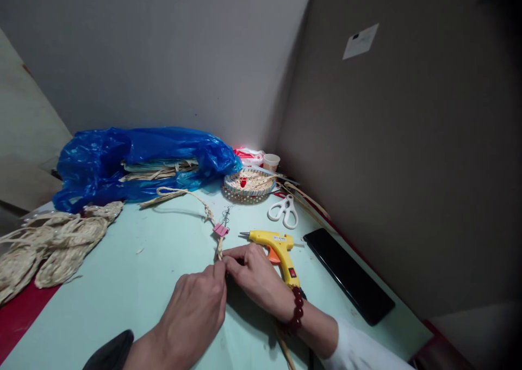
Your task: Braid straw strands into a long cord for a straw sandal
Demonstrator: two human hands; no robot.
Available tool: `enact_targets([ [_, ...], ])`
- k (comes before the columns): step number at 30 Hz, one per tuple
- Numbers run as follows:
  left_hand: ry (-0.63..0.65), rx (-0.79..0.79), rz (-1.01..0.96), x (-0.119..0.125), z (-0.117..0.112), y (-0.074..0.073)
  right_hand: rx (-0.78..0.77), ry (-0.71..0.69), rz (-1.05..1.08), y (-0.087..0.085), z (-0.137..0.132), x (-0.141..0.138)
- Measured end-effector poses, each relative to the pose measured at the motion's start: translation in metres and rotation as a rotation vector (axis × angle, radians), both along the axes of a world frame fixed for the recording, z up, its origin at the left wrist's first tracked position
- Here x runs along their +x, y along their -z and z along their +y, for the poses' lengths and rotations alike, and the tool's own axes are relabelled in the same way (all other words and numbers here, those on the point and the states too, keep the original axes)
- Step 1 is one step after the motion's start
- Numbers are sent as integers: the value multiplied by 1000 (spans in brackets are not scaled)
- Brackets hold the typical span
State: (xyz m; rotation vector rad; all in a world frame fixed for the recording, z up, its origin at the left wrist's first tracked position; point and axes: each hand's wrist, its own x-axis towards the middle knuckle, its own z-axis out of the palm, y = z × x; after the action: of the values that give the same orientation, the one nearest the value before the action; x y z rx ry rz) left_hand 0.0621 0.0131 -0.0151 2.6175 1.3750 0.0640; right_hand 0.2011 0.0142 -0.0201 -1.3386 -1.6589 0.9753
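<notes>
A braided straw cord (191, 196) runs across the pale green table (155, 261) from the blue bag toward me, with a pink binder clip (221, 229) clamped on it. My left hand (196, 310) and my right hand (255, 277) meet at the near end of the cord, both with fingers pinched together on the straw. A dark bead bracelet (297, 310) circles my right wrist. A yellow glue gun (277, 248) lies just beyond my right hand, touching it or nearly so.
White scissors (284, 210) lie behind the glue gun. A black phone (348, 275) rests along the right edge. A round woven basket (248, 184), a paper cup (271, 161), a blue plastic bag (138, 160) of straw, and woven straw pieces (53, 245) at left.
</notes>
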Motion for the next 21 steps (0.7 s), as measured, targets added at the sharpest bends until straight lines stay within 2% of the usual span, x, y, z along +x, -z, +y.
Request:
enact_targets([
  [5,103,139,77,2,-9,12,-90,10,129,6,4,-4],
  [9,198,138,-168,-3,-7,0,-163,20,217,2,3,-4],
  [11,115,81,-329,-9,5,-11,-191,30,243,-2,1,-2],
  [12,-9,59,-389,-13,13,-16,-204,35,252,-4,1,-1],
  [13,-117,-8,-469,-16,22,-18,-217,35,259,-5,0,0],
  [14,-193,-155,-583,-18,31,-19,-228,31,265,-5,-1,2],
  [15,-207,-399,-712,-20,38,-19,-236,23,269,-5,-2,2],
  [17,-155,-633,-752,-19,48,-12,-241,3,269,-5,-2,3],
  [21,-152,-891,-808,-14,52,2,-212,-24,214,-5,-2,3],
])
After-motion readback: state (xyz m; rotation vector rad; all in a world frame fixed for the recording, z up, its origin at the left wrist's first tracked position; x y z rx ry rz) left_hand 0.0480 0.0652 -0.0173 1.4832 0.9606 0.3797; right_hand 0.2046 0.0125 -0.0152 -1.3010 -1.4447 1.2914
